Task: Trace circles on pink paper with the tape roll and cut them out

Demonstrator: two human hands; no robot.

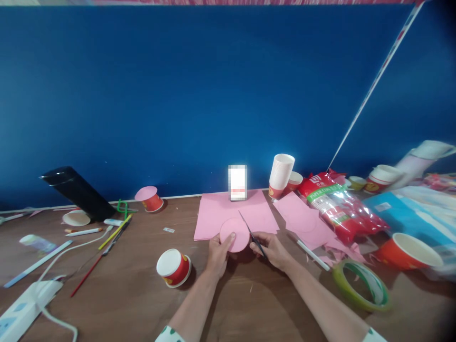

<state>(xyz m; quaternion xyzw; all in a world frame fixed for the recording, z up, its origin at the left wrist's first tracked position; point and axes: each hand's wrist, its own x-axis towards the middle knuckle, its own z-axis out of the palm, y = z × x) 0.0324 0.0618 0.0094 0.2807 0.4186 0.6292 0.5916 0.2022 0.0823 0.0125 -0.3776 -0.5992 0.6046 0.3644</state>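
A pink paper circle (pixel 235 234) is pinched in my left hand (pixel 220 254), the thumb lying on its face. My right hand (pixel 271 249) grips a pair of dark scissors (pixel 257 242), whose blades slant up and left beside the circle's right edge. Behind both hands lies a stack of pink paper sheets (pixel 213 216). To the left of my left hand, a red and white paper cup (pixel 174 267) stands upside down. A pink sheet with a drawn outline (pixel 301 216) and paper scraps lie to the right.
At the left are a black bottle (pixel 80 192), a power strip (pixel 28 304) and a pink-topped cup (pixel 151 199). Stacked cups (pixel 281 173), a red cup bag (pixel 338 204), green tape (pixel 363 287), a white pen (pixel 313 255) and an orange cup (pixel 395 251) are at the right.
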